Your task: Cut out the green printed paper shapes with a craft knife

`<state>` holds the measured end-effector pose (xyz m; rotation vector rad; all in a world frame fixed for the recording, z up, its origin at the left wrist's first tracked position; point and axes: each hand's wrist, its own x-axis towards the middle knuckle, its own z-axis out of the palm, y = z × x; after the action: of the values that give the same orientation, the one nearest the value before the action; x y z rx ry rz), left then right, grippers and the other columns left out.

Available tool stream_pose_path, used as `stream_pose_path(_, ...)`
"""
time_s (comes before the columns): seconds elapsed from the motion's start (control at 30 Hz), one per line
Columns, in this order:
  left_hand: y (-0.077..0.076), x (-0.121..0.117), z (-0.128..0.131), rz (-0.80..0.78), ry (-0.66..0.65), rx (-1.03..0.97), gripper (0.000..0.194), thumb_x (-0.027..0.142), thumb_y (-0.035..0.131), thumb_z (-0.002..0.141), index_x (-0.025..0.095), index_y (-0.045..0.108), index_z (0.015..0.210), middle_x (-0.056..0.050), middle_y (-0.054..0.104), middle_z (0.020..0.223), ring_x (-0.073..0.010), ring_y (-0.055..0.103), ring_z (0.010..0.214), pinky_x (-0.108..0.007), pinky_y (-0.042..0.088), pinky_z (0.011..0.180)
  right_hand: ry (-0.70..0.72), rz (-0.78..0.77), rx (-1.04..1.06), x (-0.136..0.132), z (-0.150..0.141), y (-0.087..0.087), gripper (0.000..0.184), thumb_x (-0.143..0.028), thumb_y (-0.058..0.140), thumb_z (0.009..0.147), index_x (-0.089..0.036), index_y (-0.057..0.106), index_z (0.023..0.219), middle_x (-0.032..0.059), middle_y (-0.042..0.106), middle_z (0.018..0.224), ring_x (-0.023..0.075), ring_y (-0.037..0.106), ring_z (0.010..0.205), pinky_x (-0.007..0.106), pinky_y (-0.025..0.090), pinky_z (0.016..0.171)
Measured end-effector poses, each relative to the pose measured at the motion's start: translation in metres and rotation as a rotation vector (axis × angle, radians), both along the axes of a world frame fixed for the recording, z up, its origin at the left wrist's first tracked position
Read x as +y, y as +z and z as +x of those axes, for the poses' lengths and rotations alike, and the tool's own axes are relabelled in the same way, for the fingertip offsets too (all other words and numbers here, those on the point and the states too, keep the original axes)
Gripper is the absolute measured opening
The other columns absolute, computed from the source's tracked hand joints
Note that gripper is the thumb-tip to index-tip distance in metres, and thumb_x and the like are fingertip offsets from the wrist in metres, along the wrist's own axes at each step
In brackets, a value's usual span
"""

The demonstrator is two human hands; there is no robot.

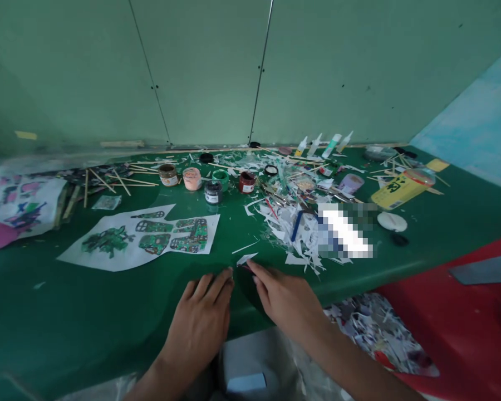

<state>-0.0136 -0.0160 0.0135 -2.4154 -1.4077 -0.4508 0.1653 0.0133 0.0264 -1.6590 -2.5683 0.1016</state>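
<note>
Both hands are over the front edge of the green bench [121,306], near its middle. The right hand [290,301] has its index finger stretched out to the right end of a small white paper scrap [246,259], which lies just in from that edge; a thin reddish strip [244,268] shows beneath the fingertip. Whether its finger and thumb are clamped on the strip, I cannot tell. The left hand [204,312] is palm down just beside it, fingers bent and close together, tips near the scrap; whether they grip anything is hidden.

To the left, set back from the front edge, lies a white sheet [137,239] printed with green shapes. Behind it, towards the back edge, stand open paint jars: brown [167,175], peach [192,178], green [220,177], dark grey [213,192] and dark red [246,182]. Right of the hands spreads a heap of paper offcuts [275,228], partly under a pixelated patch. Glue bottles [330,146] stand by the back edge; a yellow container [401,189] lies tilted towards the right end.
</note>
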Motion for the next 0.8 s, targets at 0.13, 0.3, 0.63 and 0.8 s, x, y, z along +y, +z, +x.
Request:
stream_pose_path(0.13,-0.010,-0.003,-0.001,0.052,0.000,-0.093,0.028,0.020,0.045,0.092,0.018,0.068,0.108,-0.001,0.069,0.118,-0.0229,0.059,0.099,-0.039,0.042,0.081,-0.005,-0.035,-0.026,0.001,-0.010,-0.002,0.046,-0.023,0.038,0.095,-0.027,0.051,0.139,0.0065,0.074,0.094,0.0188,0.068,0.062,0.028,0.042,0.046)
stream_pose_path(0.3,-0.013,-0.006,-0.004,-0.002,0.008,-0.155,0.031,0.022,0.041,0.095,0.022,0.067,0.111,0.001,0.070,0.116,-0.0212,0.059,0.099,-0.038,0.041,0.082,0.019,-0.030,-0.052,0.002,-0.012,-0.004,0.046,-0.024,0.041,0.093,-0.028,0.052,0.138,0.0055,0.074,0.085,0.0177,0.067,0.059,0.027,0.036,0.043)
stream_pose_path(0.63,-0.015,-0.005,-0.002,-0.008,0.029,-0.187,0.031,0.022,0.041,0.094,0.022,0.068,0.109,-0.001,0.071,0.112,-0.0216,0.061,0.098,-0.039,0.041,0.084,0.022,-0.014,-0.093,0.003,-0.013,-0.009,0.048,-0.023,0.042,0.092,-0.030,0.050,0.139,0.0044,0.073,0.083,0.0179,0.066,0.055,0.027,0.033,0.041)
stream_pose_path(0.8,-0.013,-0.006,-0.002,-0.001,0.028,-0.182,0.031,0.022,0.041,0.094,0.021,0.068,0.109,-0.001,0.071,0.114,-0.0225,0.061,0.098,-0.040,0.040,0.084,0.023,-0.079,-0.137,0.002,-0.016,-0.005,0.051,-0.021,0.041,0.093,-0.028,0.043,0.144,0.0071,0.073,0.089,0.0174,0.067,0.061,0.026,0.040,0.045)
